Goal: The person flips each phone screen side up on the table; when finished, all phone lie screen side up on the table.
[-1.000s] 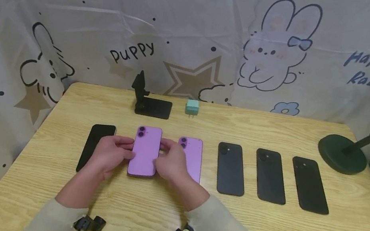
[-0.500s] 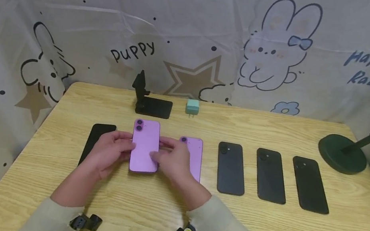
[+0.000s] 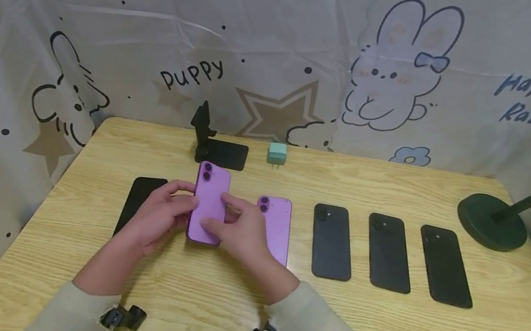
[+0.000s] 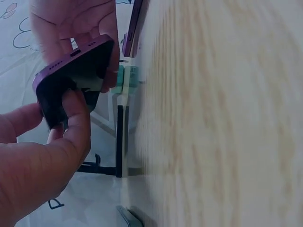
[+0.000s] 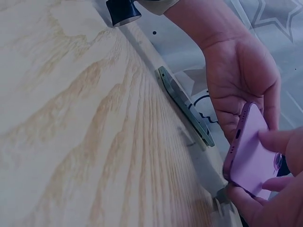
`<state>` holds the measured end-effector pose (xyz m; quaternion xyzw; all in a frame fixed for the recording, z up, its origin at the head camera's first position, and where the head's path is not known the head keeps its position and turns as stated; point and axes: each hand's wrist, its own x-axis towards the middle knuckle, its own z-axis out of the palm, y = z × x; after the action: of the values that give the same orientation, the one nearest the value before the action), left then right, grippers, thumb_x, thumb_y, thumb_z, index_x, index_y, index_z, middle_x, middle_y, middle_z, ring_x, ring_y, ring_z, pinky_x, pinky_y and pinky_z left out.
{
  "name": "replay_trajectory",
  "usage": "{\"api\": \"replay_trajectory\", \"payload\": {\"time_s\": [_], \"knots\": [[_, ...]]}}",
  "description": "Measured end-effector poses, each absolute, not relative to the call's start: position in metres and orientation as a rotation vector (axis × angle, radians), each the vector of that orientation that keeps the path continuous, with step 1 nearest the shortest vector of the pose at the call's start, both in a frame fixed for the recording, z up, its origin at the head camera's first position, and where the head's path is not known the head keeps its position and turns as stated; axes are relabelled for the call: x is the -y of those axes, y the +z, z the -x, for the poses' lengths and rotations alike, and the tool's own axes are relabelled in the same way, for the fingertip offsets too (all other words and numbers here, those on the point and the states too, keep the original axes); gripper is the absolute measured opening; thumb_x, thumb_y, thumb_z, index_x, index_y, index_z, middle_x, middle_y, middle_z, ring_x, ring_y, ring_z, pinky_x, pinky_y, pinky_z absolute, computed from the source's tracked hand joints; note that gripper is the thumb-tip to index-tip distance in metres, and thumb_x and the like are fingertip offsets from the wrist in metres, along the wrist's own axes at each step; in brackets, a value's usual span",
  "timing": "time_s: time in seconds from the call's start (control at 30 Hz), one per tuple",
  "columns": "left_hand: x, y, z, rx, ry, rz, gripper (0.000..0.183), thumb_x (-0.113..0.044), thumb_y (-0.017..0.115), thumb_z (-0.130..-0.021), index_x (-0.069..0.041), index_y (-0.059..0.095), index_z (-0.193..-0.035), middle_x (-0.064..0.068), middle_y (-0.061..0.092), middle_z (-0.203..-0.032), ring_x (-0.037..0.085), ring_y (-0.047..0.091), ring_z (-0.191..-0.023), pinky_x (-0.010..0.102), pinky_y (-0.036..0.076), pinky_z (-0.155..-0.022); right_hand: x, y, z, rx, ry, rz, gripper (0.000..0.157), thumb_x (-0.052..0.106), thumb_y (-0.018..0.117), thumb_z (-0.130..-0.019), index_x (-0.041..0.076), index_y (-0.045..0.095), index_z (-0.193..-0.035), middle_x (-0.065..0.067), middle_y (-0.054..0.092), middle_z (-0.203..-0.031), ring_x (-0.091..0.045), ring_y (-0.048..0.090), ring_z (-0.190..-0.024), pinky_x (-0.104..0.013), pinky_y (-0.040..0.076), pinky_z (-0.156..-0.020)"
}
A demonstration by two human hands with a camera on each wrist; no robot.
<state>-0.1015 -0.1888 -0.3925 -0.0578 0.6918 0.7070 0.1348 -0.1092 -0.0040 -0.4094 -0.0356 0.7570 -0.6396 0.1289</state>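
Note:
Between both hands a purple smartphone (image 3: pixel 211 194) is held up off the table, its back with two camera lenses facing the head camera. My left hand (image 3: pixel 159 219) pinches its left edge, thumb on the back. My right hand (image 3: pixel 246 233) grips the right edge, its thumb lying across the lower back. The dark screen (image 4: pixel 53 100) faces down and away, with fingertips against it in the left wrist view. Partly behind my left hand lies a black phone (image 3: pixel 142 195). Another purple phone (image 3: pixel 278 222) lies partly under my right forearm.
Three dark phones lie to the right: one (image 3: pixel 332 242), a second (image 3: pixel 389 253) and a third (image 3: pixel 446 266). At the back stand a black folding stand (image 3: pixel 225 154) and a teal plug charger (image 3: pixel 276 153). A green stand (image 3: pixel 492 223) is at the far right of the wooden table (image 3: pixel 349 329).
The purple phone has risen off the table, away from me, and turned slightly. My right thumb has slid further across its back. The other phones have stayed put.

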Motion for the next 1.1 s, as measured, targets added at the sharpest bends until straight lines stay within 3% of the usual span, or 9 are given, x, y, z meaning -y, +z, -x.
{"api": "replay_trajectory", "payload": {"time_s": [0.23, 0.4, 0.5, 0.63, 0.8, 0.9, 1.1], "knots": [[0.192, -0.394, 0.102, -1.978, 1.998, 0.027, 0.038, -0.007, 0.048, -0.105, 0.002, 0.045, -0.142, 0.021, 0.064, -0.118, 0.019, 0.064, -0.100, 0.030, 0.053, -0.084, 0.004, -0.411, 0.108, -2.147, -1.818, 0.219, 0.078, 0.031, 0.083, -0.085, 0.003, 0.047, -0.148, -0.017, 0.056, -0.139, -0.020, 0.065, -0.110, -0.027, 0.055, -0.079], [0.192, -0.398, 0.104, -2.090, 1.891, -0.018, 0.046, 0.001, 0.053, -0.101, -0.001, 0.046, -0.147, 0.024, 0.057, -0.130, 0.027, 0.059, -0.116, 0.031, 0.052, -0.090, 0.005, -0.407, 0.108, -1.993, -1.909, 0.158, 0.071, 0.035, 0.079, -0.088, 0.008, 0.050, -0.147, -0.011, 0.056, -0.140, -0.020, 0.060, -0.118, -0.031, 0.053, -0.087], [0.191, -0.400, 0.106, -2.182, 1.842, 0.005, 0.044, -0.004, 0.062, -0.098, -0.004, 0.054, -0.142, 0.020, 0.058, -0.130, 0.030, 0.058, -0.116, 0.031, 0.052, -0.090, 0.004, -0.403, 0.107, -1.798, -2.018, 0.167, 0.060, 0.027, 0.073, -0.093, 0.009, 0.052, -0.146, -0.009, 0.057, -0.139, -0.026, 0.060, -0.118, -0.038, 0.052, -0.092], [0.189, -0.400, 0.108, -2.286, 1.786, 0.111, 0.044, -0.012, 0.072, -0.094, -0.006, 0.059, -0.136, 0.018, 0.058, -0.126, 0.030, 0.061, -0.109, 0.031, 0.052, -0.087, 0.002, -0.401, 0.107, -1.457, -2.159, 0.173, 0.048, 0.008, 0.057, -0.100, 0.002, 0.049, -0.147, -0.017, 0.060, -0.132, -0.037, 0.062, -0.112, -0.047, 0.053, -0.089], [0.188, -0.397, 0.109, -2.360, 1.738, 0.297, 0.058, -0.021, 0.081, -0.087, -0.007, 0.055, -0.137, 0.016, 0.058, -0.123, 0.028, 0.062, -0.104, 0.031, 0.051, -0.084, 0.001, -0.404, 0.109, -1.356, -2.219, 0.137, 0.045, -0.001, 0.049, -0.100, -0.002, 0.049, -0.145, -0.020, 0.057, -0.130, -0.032, 0.066, -0.098, -0.047, 0.055, -0.084], [0.190, -0.396, 0.109, -2.355, 1.755, 0.362, 0.060, -0.022, 0.080, -0.087, -0.006, 0.053, -0.139, 0.014, 0.057, -0.124, 0.026, 0.060, -0.105, 0.029, 0.051, -0.085, -0.001, -0.404, 0.110, -1.430, -2.236, 0.086, 0.043, -0.004, 0.052, -0.099, 0.000, 0.054, -0.142, -0.018, 0.057, -0.127, -0.029, 0.068, -0.093, -0.046, 0.056, -0.081], [0.194, -0.394, 0.106, -2.241, 1.920, 0.370, 0.048, -0.002, 0.066, -0.095, -0.001, 0.053, -0.141, 0.018, 0.056, -0.125, 0.023, 0.060, -0.101, 0.035, 0.054, -0.086, -0.005, -0.405, 0.113, -1.732, -2.177, -0.009, 0.049, -0.007, 0.057, -0.095, 0.007, 0.055, -0.142, -0.014, 0.066, -0.111, -0.022, 0.067, -0.080, -0.034, 0.057, -0.063]]}}
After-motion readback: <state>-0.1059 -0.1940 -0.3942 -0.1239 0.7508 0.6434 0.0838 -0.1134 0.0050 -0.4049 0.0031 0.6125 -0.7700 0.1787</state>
